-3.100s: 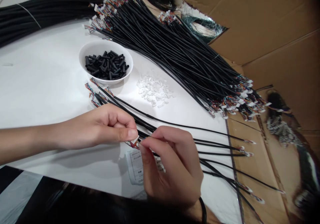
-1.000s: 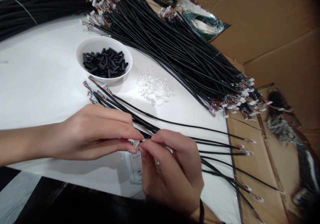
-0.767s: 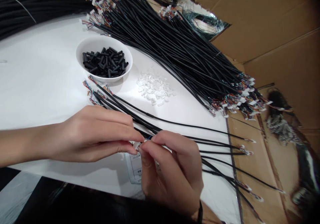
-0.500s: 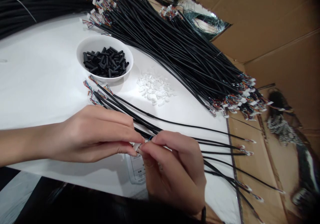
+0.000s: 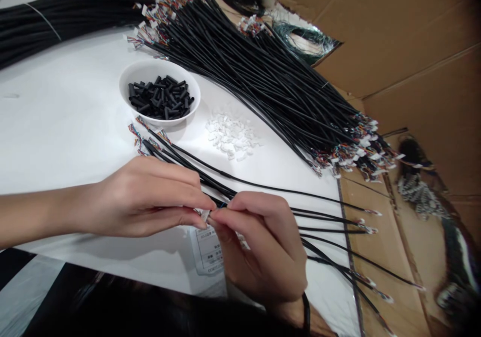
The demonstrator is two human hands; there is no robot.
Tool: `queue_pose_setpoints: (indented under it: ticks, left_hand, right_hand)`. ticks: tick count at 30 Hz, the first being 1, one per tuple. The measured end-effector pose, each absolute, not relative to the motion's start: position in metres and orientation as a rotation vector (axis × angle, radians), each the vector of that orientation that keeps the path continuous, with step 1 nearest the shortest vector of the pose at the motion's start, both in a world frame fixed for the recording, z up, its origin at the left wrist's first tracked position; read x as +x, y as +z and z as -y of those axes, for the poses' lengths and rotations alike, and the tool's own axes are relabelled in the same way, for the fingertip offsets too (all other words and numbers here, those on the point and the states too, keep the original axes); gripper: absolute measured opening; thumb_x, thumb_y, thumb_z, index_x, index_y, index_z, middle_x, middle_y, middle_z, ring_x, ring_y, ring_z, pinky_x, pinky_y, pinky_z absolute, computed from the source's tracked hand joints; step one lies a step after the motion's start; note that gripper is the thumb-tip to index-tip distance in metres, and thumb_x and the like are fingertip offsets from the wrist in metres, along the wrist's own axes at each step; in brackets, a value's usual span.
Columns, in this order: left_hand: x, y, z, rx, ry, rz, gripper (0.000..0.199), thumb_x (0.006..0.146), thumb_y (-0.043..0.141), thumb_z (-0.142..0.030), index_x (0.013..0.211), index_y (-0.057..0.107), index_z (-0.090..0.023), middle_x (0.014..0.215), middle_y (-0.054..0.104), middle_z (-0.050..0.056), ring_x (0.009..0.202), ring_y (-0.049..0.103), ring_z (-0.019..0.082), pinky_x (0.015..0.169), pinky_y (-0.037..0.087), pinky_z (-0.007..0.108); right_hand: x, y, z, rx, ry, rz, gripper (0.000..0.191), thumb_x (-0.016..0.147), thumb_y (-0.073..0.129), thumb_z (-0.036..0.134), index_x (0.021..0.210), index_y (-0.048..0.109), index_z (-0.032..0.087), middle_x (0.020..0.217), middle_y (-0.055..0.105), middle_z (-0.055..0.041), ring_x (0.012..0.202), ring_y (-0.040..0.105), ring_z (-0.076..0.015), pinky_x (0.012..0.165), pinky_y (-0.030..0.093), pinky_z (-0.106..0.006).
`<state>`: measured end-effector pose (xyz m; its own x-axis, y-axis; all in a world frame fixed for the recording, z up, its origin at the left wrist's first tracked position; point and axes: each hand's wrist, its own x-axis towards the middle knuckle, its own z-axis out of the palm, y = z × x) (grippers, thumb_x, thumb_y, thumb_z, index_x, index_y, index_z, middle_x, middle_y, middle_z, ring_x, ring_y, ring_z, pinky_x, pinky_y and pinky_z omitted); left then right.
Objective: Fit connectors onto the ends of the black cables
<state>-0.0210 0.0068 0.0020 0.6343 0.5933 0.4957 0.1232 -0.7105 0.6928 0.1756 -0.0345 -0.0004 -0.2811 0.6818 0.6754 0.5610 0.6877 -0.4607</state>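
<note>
My left hand [image 5: 150,196] pinches a small white plastic connector [image 5: 205,215] between thumb and fingertips. My right hand [image 5: 259,246] meets it there, its thumb and forefinger closed on the thin coloured wires [image 5: 221,205] at the connector. Several loose black cables [image 5: 263,189] run under and past both hands, their ends fanning out to the right and back toward the bowl. Where the wires enter the connector is largely hidden by my fingertips.
A white bowl [image 5: 150,66] holds black heat-shrink sleeves [image 5: 160,96]. Nearby lie loose white connectors [image 5: 230,136] and a large bundle of black cables [image 5: 263,76]. A printed label bag [image 5: 206,251] lies under my hands, on a white sheet [image 5: 63,101] edged by cardboard [image 5: 413,51].
My hands have come together since the earliest frame, and my left fingers have straightened along the connector. The view has shifted slightly; the cables on the table stay in place.
</note>
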Motion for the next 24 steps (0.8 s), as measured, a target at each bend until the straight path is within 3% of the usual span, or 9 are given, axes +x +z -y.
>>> queue_pose_setpoints:
  ticks: [13,18,24]
  left_hand:
    - [-0.024,0.004,-0.014,2.381,1.004,-0.547,0.014,0.092,0.058,-0.019,0.102,0.066,-0.017,0.073,0.068,0.007,0.058,0.060,0.014,0.051,0.042,0.023]
    - [-0.020,-0.001,-0.010,2.285,1.081,-0.525,0.013,0.090,0.060,-0.016,0.100,0.066,-0.013,0.072,0.068,0.008,0.060,0.061,0.014,0.051,0.043,0.021]
    - [-0.013,-0.006,0.000,2.163,1.167,-0.624,0.012,0.088,0.062,-0.020,0.092,0.067,-0.010,0.064,0.067,0.006,0.048,0.056,0.011,0.045,0.040,0.020]
  right_hand:
    - [0.182,-0.001,0.028,-0.897,0.136,2.067,0.020,0.078,0.060,-0.001,0.088,0.065,0.016,0.086,0.062,-0.0066,0.072,0.059,-0.0152,0.055,0.053,-0.026]
    - [0.183,-0.002,0.025,-0.856,0.136,2.072,0.019,0.079,0.059,0.000,0.089,0.064,0.015,0.085,0.060,-0.0068,0.072,0.058,-0.0150,0.056,0.052,-0.026]
    - [0.182,-0.001,0.022,-0.846,0.244,2.081,0.020,0.080,0.059,-0.001,0.091,0.062,0.015,0.086,0.056,-0.0063,0.071,0.057,-0.0147,0.057,0.051,-0.026]
